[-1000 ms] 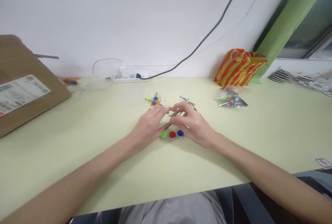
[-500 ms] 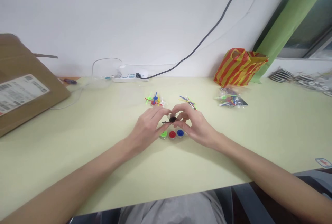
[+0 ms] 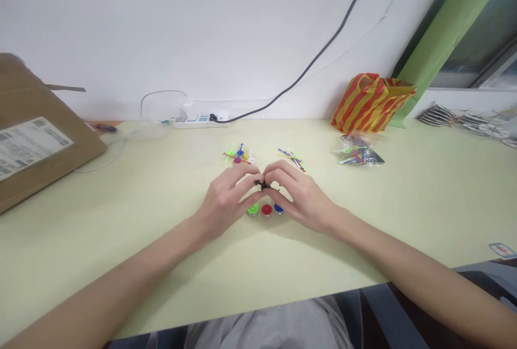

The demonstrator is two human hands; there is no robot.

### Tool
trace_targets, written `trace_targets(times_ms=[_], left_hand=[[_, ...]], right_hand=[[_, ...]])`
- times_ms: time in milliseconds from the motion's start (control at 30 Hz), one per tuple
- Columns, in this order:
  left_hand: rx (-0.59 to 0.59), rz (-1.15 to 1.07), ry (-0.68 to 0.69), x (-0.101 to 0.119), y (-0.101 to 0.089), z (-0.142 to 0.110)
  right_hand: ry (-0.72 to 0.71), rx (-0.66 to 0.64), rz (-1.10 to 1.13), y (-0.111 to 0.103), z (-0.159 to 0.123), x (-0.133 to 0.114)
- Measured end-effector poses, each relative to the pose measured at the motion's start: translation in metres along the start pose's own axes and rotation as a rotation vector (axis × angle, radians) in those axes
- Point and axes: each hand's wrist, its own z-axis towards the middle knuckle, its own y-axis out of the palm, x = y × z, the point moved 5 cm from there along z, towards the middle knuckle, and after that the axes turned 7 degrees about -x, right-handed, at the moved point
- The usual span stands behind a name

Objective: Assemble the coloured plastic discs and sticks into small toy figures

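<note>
Both my left hand (image 3: 228, 198) and my right hand (image 3: 301, 198) are closed, fingertips meeting around a small black arrow-shaped spinner piece (image 3: 264, 185) held above the table. Its arrow tip shows near the left fingertips; the rest is partly hidden by fingers. Just below the hands, in a row, sit a green round disc (image 3: 252, 209), a red round disc (image 3: 266, 210) and a blue round disc (image 3: 278, 208), each on a clear base. The blue one is partly covered by my right thumb.
Beyond my hands lie coloured arrow spinners (image 3: 239, 155) and a heap of thin coloured pointers (image 3: 292, 159). Farther right are a clear bag of parts (image 3: 358, 152) and a striped bag (image 3: 369, 102). A cardboard box (image 3: 44, 133) stands left; a power strip (image 3: 202, 121) rests against the wall.
The black piece has turned between my fingers, its arrow tip now raised towards the left fingertips. My right hand has moved slightly left, closer to the left one, partly covering the blue disc.
</note>
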Motion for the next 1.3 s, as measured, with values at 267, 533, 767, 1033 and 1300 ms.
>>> trace_targets(times_ms=[267,533,767,1033,1300], left_hand=[[-0.034,-0.020,0.015,0.005,0.004,0.001],[-0.077,-0.035,-0.028,0.007,0.010,0.002],[-0.036,0.002,0.009,0.013,0.005,0.005],[-0.060,0.044,0.011,0.009,0.005,0.004],[-0.035,-0.070,0.098,0.012,0.004,0.003]], right_hand=[[0.064,0.028,0.008,0.002,0.001,0.006],[0.125,0.030,0.061,-0.001,-0.001,0.005],[0.140,-0.055,0.308,-0.002,0.001,0.005],[0.216,-0.046,0.469,0.000,0.001,0.009],[0.369,-0.147,1.032,0.009,0.003,0.011]])
